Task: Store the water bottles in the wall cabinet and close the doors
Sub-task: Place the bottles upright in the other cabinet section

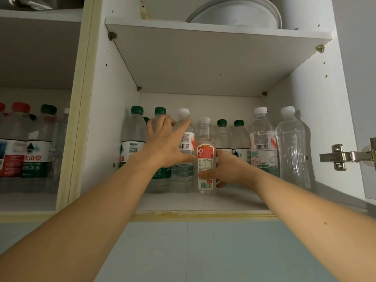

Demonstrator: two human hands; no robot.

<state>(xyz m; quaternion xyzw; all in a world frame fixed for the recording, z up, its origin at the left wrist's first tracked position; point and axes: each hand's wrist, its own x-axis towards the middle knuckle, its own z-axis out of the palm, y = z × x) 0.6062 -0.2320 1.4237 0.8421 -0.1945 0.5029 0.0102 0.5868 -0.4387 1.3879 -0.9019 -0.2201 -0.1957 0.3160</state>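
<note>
— What are your hands doing in the wall cabinet [114, 110]?

— Your right hand [228, 169] is wrapping around the small red-labelled bottle [205, 157], which is standing upright on the lower shelf [234, 200]. Your left hand [168, 143] is spreading open against the white-capped bottle [184, 139] and a green-capped one [159, 113] beside it.

— And the doors?

— A door hinge [343, 156] is showing at the right; white plates [238, 15] are sitting on the shelf above.
</note>
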